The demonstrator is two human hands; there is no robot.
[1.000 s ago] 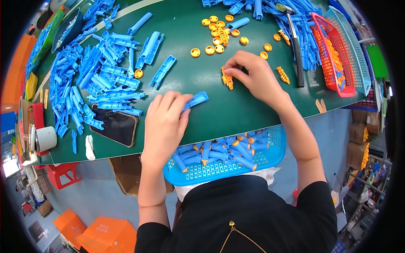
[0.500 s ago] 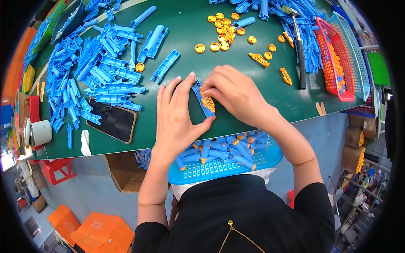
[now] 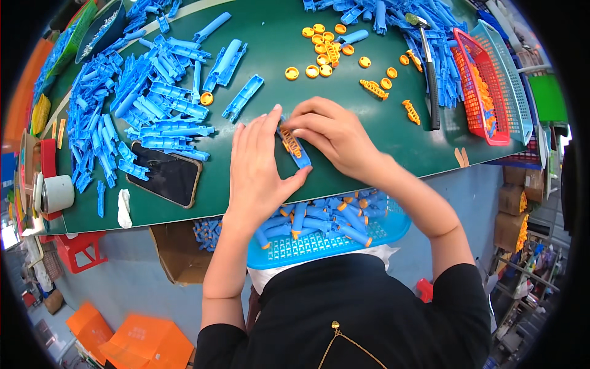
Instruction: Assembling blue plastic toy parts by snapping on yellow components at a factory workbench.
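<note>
On the green table in front of me, a blue plastic half-shell [image 3: 301, 160] lies slanted between the thumb and fingertips of my left hand [image 3: 252, 166]. An orange ribbed plastic piece [image 3: 290, 142] sits in the shell's hollow. My right hand [image 3: 335, 135] pinches at the far end of the orange piece, its fingertips partly covering that end. Just beyond my left fingers rests another blue half-shell [image 3: 244, 97], hollow side up. Round orange caps [image 3: 326, 70] and a few more orange ribbed pieces [image 3: 373, 89] are scattered farther off.
Blue shells [image 3: 166, 98] are heaped at left beside a dark phone [image 3: 163, 175]. At right are a hammer [image 3: 430, 74], a red basket [image 3: 479, 92] and a light blue basket [image 3: 513, 86]. Below the table edge, a blue basket [image 3: 307, 248] holds assembled blue tubes with orange ends.
The orange ribbed piece has shifted from the shell's right edge to lie along its hollow. My right hand has moved slightly left with it; my left hand stays around the shell.
</note>
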